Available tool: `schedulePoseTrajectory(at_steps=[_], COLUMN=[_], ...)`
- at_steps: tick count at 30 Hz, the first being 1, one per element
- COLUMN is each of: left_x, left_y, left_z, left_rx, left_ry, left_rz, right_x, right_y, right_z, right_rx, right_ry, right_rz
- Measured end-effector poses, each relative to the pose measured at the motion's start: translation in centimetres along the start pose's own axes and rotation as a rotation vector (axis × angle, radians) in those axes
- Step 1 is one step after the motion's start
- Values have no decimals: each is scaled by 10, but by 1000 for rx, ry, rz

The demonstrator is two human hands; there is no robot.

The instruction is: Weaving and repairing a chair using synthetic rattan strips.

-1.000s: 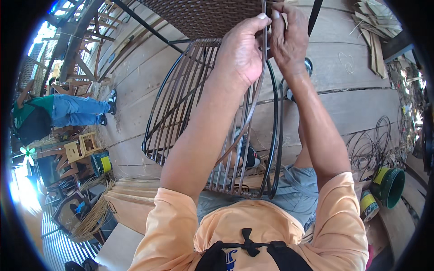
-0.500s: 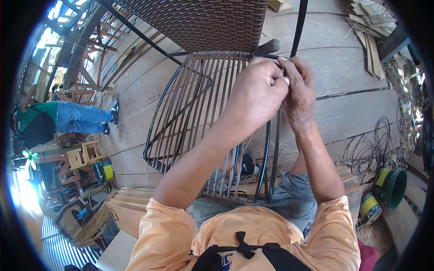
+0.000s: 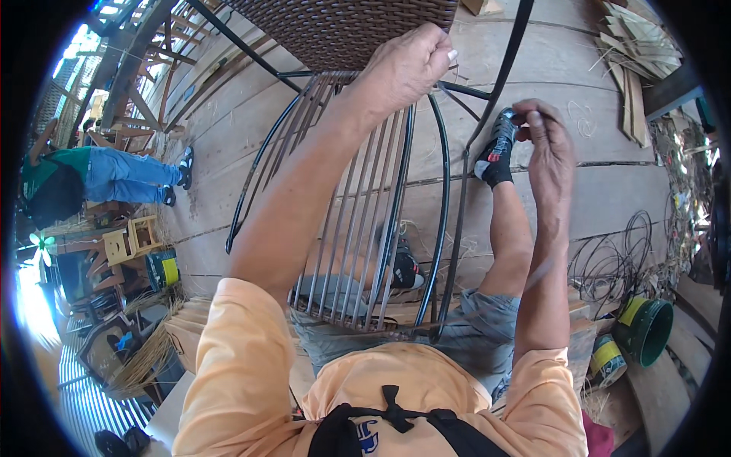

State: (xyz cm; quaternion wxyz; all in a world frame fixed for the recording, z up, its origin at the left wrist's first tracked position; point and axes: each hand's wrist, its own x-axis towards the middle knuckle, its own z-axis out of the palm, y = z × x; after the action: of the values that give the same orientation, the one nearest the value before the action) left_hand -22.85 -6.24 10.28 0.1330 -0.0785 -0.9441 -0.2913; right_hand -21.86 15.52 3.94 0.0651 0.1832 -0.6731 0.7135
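Note:
A chair frame of black tubes (image 3: 440, 221) lies in front of me, partly over my lap. Brown strands (image 3: 344, 228) run lengthwise in spaced rows across one part. Beyond them is a tightly woven brown panel (image 3: 343, 30). My left hand (image 3: 411, 65) is closed at the panel's near right corner, with a thin strand end showing beside its fingertips. Off to the right, clear of the frame, my right hand (image 3: 547, 148) is raised with thumb and fingers pinched together. What it pinches is too small to make out. A blurred strip crosses my right forearm towards my lap.
On the left, a person (image 3: 99, 183) stands on the board floor. Coiled black strands (image 3: 620, 251) and a green bucket (image 3: 646, 331) are at the right. Thin wood pieces (image 3: 636, 46) are piled at the far right. A small wooden piece (image 3: 131, 242) stands at the left.
My hands have parted: the left has moved up and left to the panel's corner, the right outward and down. A stubby dark piece by the panel's corner is no longer visible. The view has shifted slightly.

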Motion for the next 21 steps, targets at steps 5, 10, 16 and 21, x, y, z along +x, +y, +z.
schedulePoseTrajectory(at_steps=[5,10,16,21], left_x=[5,21,26,27], left_y=[-1,-4,22,7], left_z=[-6,-9,-34,-25], left_rx=[5,117,-27,-47], left_ry=[-178,-332,-574,-553], left_rz=[47,226,39,108], right_x=[15,26,31,43], right_y=[12,39,67,86], right_z=[23,52,72,75], right_rx=[-6,-22,163,-158], right_ry=[4,-114,-126,-184], right_rz=[131,7,-10,-406])
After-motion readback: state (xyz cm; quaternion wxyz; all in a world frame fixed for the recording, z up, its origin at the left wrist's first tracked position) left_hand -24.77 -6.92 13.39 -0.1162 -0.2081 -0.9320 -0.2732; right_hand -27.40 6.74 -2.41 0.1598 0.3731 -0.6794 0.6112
